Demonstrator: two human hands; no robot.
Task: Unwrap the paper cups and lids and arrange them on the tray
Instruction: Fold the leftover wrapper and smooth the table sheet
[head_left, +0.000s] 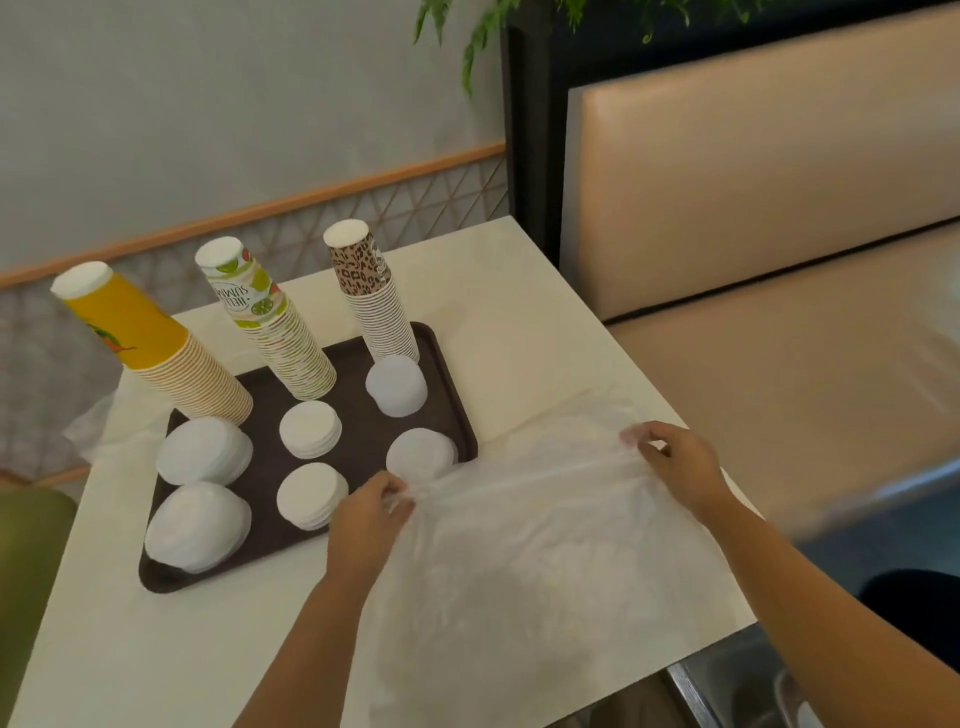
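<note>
A dark brown tray (363, 441) lies on the white table. Three upside-down cup stacks stand along its far side: yellow (156, 348), lime-patterned (275, 322) and leopard-patterned (376, 301). Several piles of white lids (310, 429) sit in front of them on the tray. A clear plastic wrapper (535, 514) is stretched over the table to the right of the tray. My left hand (371, 512) pinches its left edge by the tray's near right corner. My right hand (675, 465) pinches its right edge.
The white table (156, 649) ends close behind my right hand, with a beige bench seat (779, 364) beyond. More crumpled plastic (98, 431) lies left of the tray. A green chair (26, 561) stands at the left edge.
</note>
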